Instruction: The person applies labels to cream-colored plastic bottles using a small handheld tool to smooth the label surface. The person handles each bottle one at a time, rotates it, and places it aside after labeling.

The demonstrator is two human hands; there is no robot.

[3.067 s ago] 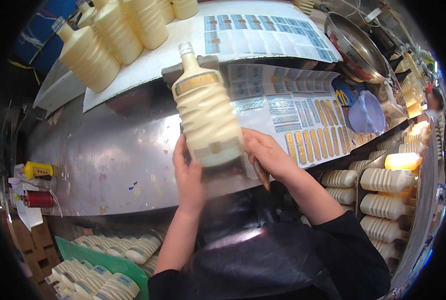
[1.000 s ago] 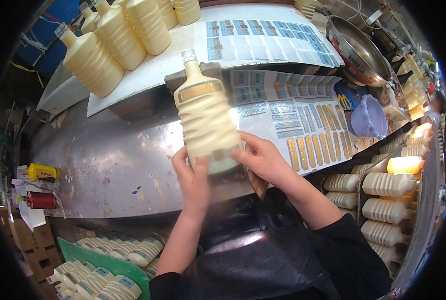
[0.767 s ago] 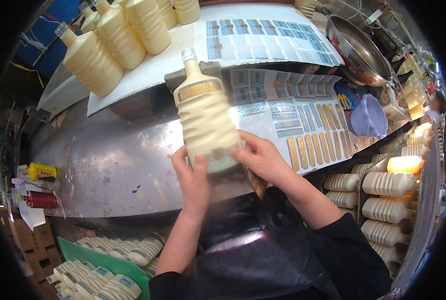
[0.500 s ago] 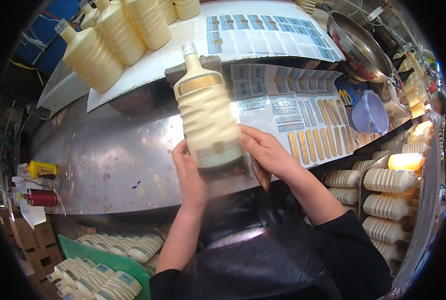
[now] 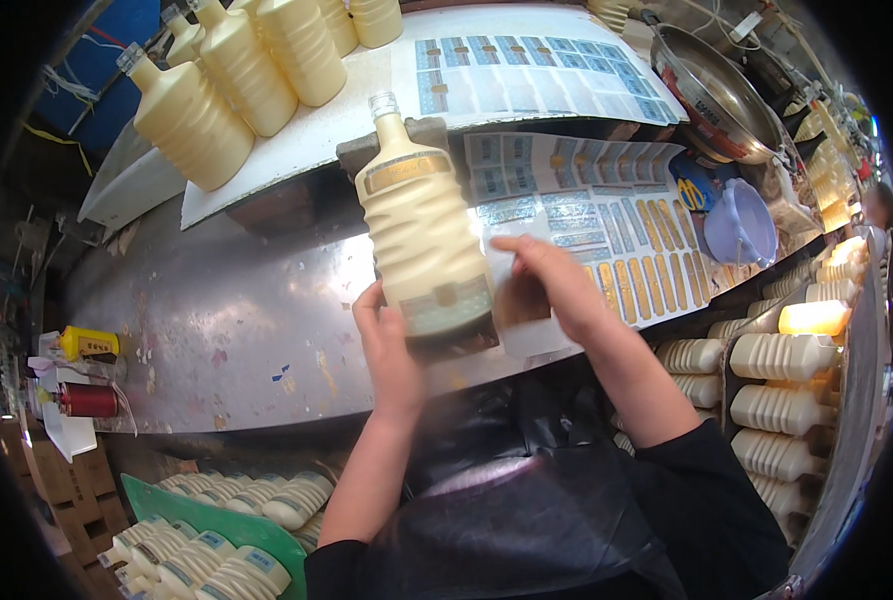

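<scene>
Across the middle of the metal surface (image 5: 237,330), a ribbed cream bottle (image 5: 427,230) lay with its base toward the front edge and its neck over a grey block (image 5: 360,154) by the far edge; it bore a gold band at the shoulder and a pale blue one near the base, and its opaque wall hid any contents. The left hand (image 5: 392,350) had its fingers grasping the lower left side, thumb on the front. The right hand (image 5: 555,285) was apart from the lower right side, index finger pointed toward it, the other fingers curled about a brown tool (image 5: 523,303), too blurred to tell its kind. Beyond the far edge, on a raised white board (image 5: 375,75), a cluster of cream bottles (image 5: 192,125) stood upright at the left end, and a sheet of blue labels (image 5: 537,75) lay at the right. A second sheet (image 5: 607,230), with blue and gold labels, covered the surface's right end; near that corner stood a lavender bucket (image 5: 742,225), and behind it a metal pan (image 5: 722,85), shiny inside. At the left edge were a yellow container (image 5: 90,343), its contents hidden, and a red cylinder (image 5: 89,400). Below the front left corner, a green panel (image 5: 277,543) separated rows of lying bottles (image 5: 295,500); past the right edge, more bottles (image 5: 782,408) were stacked on their sides.
</scene>
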